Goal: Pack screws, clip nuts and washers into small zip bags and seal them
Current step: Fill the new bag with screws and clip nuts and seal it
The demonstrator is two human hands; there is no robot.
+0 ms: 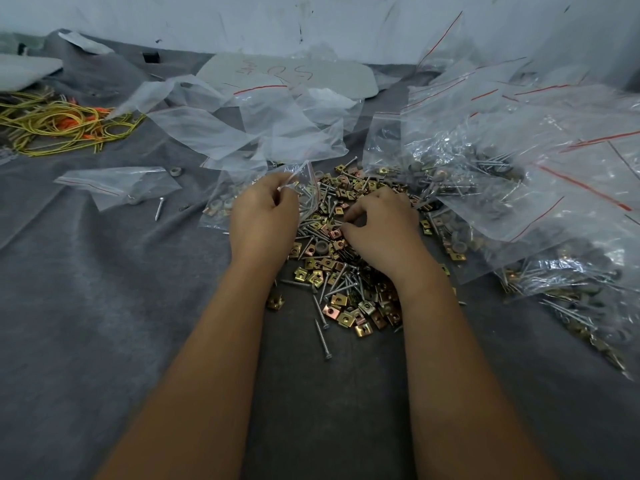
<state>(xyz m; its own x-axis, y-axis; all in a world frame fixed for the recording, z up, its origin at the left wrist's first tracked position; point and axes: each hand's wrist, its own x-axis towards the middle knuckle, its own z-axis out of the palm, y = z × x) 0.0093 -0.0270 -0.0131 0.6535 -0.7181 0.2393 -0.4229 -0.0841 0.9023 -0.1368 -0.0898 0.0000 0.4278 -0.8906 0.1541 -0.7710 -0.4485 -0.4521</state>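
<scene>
Grey cloth (104, 306): hardware pile (346, 289) centre; left hand (263, 216) pinches zip bag (304, 188) beside it; right hand (377, 226), fingers curled, picks clip nuts (334, 233) atop it.

L hand (265, 216) pinches a small zip bag (304, 188) w/ curled fingers (285, 192). R hand (379, 226) picks at the loose pile of screws & clip nuts (337, 271), fingers bent, tips in the pile. Filled bags (502, 188) heaped right of R fingers; empty bags (263, 126) beyond L fingers. Grey worktop (104, 306).
</scene>
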